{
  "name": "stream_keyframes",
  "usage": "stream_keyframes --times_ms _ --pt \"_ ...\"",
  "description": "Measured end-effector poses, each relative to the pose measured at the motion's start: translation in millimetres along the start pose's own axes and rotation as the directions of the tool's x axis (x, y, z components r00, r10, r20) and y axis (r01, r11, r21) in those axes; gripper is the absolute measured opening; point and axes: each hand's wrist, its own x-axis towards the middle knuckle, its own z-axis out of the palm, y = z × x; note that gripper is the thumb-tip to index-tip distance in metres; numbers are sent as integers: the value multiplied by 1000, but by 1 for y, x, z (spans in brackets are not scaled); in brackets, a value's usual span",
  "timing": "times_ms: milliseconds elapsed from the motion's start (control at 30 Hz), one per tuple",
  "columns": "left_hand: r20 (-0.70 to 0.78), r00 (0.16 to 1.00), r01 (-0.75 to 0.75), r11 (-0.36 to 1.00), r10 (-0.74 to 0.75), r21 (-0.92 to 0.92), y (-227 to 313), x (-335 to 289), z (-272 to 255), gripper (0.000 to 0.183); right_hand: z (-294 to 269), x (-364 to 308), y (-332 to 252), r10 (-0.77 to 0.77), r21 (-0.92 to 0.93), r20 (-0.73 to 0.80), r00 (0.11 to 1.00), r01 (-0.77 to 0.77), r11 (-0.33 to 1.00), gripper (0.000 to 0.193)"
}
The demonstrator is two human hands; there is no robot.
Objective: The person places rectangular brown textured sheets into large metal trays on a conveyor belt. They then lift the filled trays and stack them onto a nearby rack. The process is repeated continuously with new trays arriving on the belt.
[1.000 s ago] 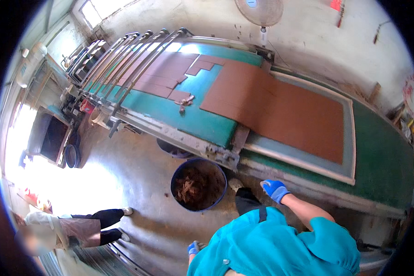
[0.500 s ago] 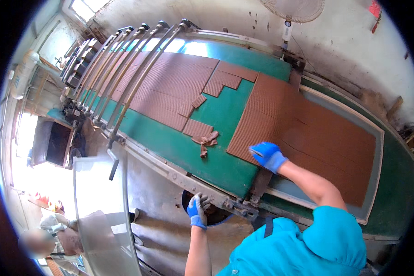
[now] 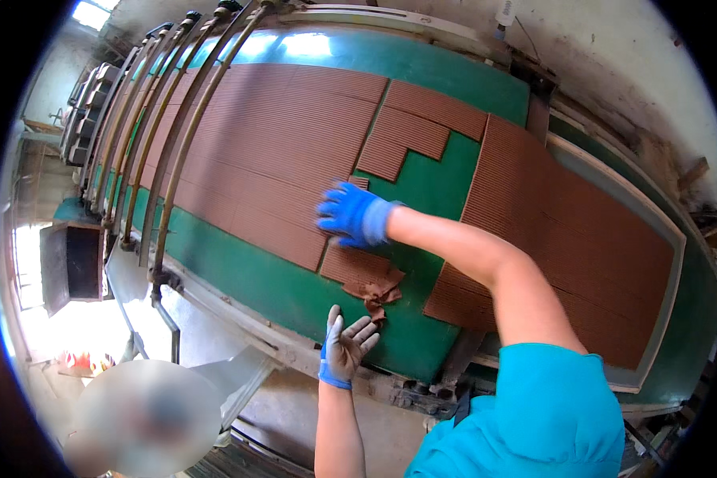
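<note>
A small ribbed clay sheet piece [image 3: 357, 267] lies flat on the green conveyor belt [image 3: 446, 179], its lower right corner torn into a crumpled clay scrap [image 3: 380, 293]. The right hand [image 3: 352, 213], in a blue glove, is extended over the belt with the forearm reaching forward and leftward from the teal sleeve [image 3: 534, 414]; its fingers are spread apart and curled slightly downward, resting at the upper edge of that piece, with nothing gripped. Whether the fingertips press the clay or only hover just above it cannot be told. The left hand [image 3: 345, 347], in a grey glove with a blue cuff, is raised at the near rim of the belt, palm facing the camera, fingers apart and empty; the crumpled scrap sits just above its fingertips, near but apart from them. To the left of the piece lies a large ribbed clay sheet [image 3: 271, 151], running up the belt beneath a row of curved metal rods [image 3: 175, 151]. Above the right hand sits a stepped clay sheet [image 3: 418, 127], separated from the large sheet by a narrow seam. To the right, another wide ribbed sheet [image 3: 566, 239] rests on a framed tray [image 3: 677, 263]. A metal machine frame [image 3: 239, 315] borders the near side of the belt. A dark box [image 3: 72, 263] stands on the floor at far left.
</note>
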Motion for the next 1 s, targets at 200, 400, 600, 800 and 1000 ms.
stream_keyframes --times_ms 200,400,600,800,1000 --pt "51 998 32 999 -34 30 -16 10 12 62 -37 -80 26 261 -36 -249 933 -278 960 46" --pt "23 996 86 996 -87 33 -35 6 22 65 -63 -75 199 844 -28 -340 414 -902 431 52" --pt "45 996 85 996 -84 -40 -38 16 13 68 -25 -66 88 813 -117 -188 551 -834 539 39" --pt "241 971 44 981 3 -191 -67 15 34 66 -15 -110 -177 650 296 179 738 -671 680 38" --pt "393 919 12 994 32 -109 -78 -68 25 61 -51 -110 -228 564 380 42 824 -536 754 37"
